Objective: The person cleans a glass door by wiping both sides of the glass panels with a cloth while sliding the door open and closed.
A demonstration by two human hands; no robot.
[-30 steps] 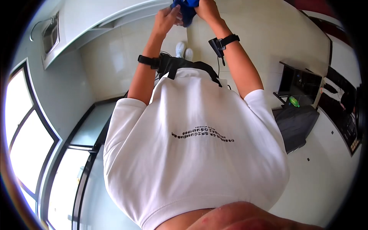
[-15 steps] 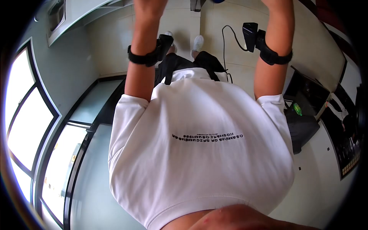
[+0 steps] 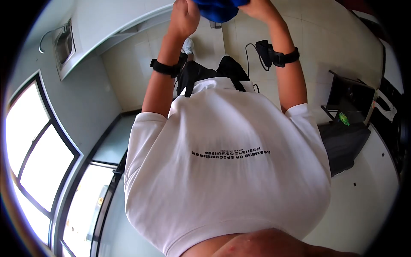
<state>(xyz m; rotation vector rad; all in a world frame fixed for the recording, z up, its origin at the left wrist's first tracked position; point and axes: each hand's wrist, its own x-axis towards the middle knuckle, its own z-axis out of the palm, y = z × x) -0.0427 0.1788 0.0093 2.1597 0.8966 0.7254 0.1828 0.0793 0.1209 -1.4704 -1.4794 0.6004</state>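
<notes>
A crumpled blue cloth [image 3: 218, 10] hangs between my two hands at the top edge of the head view; its upper part is cut off. My left hand [image 3: 186, 17] is closed at the cloth's left side, fingers curled, the fingertips partly hidden. On the other side my right hand [image 3: 259, 9] grips the cloth's right edge, with its fingers partly out of frame. Both arms stretch forward, and each wears a black strap with a small dark device, one on the left forearm [image 3: 168, 68] and one on the right forearm [image 3: 284, 57].
A white counter [image 3: 115, 17] with a metal sink [image 3: 65, 45] runs along the front left. Windows [image 3: 40, 150] line the left side. To the right are a dark box-like stand [image 3: 351, 98] and a green item [image 3: 343, 119]. A black cable [image 3: 248, 55] hangs near my right forearm.
Both hands have drawn back into view from the top edge, bringing the blue cloth with them. My view has shifted slightly, showing more of the counter and sink.
</notes>
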